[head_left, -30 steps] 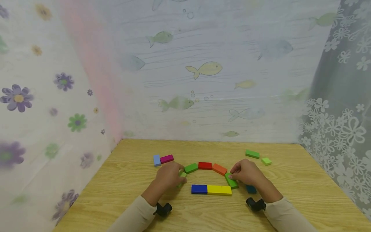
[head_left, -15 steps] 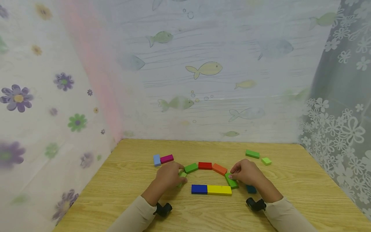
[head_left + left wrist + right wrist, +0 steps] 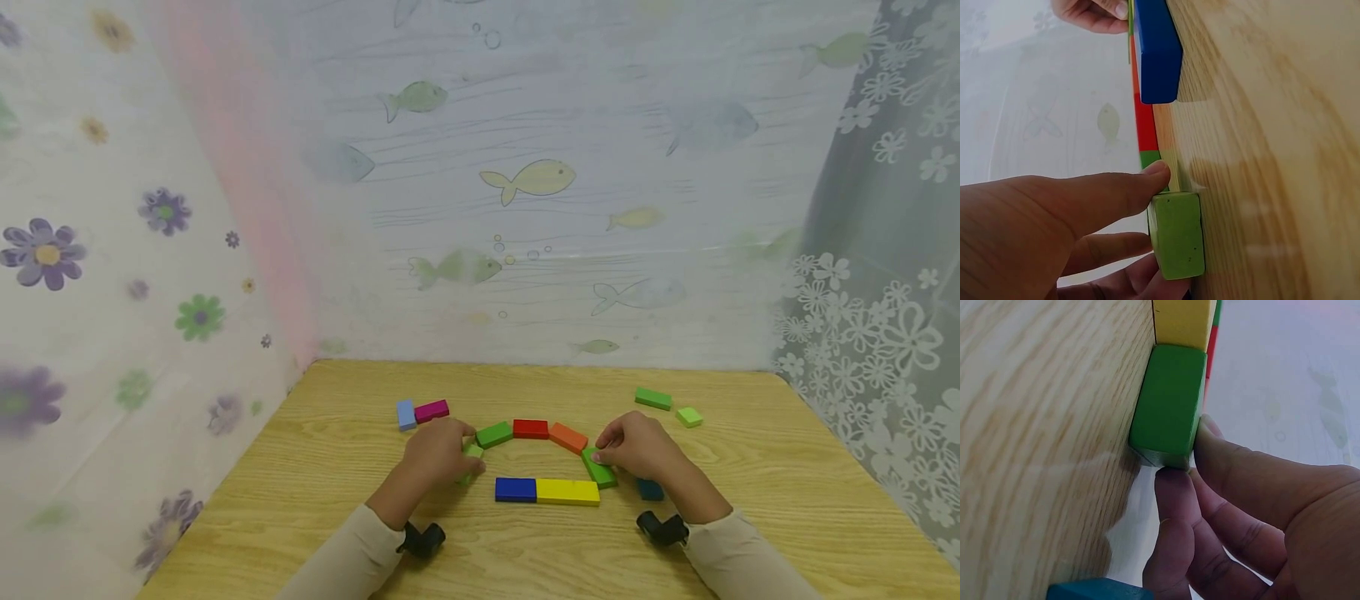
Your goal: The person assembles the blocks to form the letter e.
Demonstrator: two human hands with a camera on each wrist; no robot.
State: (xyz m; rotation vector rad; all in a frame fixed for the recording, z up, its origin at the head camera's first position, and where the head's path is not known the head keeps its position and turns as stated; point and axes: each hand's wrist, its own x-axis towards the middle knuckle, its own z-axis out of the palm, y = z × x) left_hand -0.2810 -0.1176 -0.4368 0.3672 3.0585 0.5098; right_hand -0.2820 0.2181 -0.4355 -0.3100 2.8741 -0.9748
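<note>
My left hand (image 3: 437, 450) pinches a light green block (image 3: 1179, 234) at the left end of a curved row on the table. From there the arch runs through a dark green block (image 3: 495, 435), a red block (image 3: 531, 429) and an orange block (image 3: 568, 437). At its right end lies a green block (image 3: 600, 471), which my right hand (image 3: 641, 446) holds with the thumb against it and fingertips at its side. Inside the curve, a dark blue block (image 3: 515, 489) touches a longer yellow block (image 3: 567, 492) end to end. My left hand partly hides the light green block.
A teal block (image 3: 650, 489) lies partly under my right wrist. At back left are a light blue block (image 3: 406, 415) and a magenta block (image 3: 431, 411), touching. Another green block (image 3: 653, 398) and a small lime block (image 3: 689, 417) lie at back right. A printed curtain (image 3: 540, 250) hangs behind the table.
</note>
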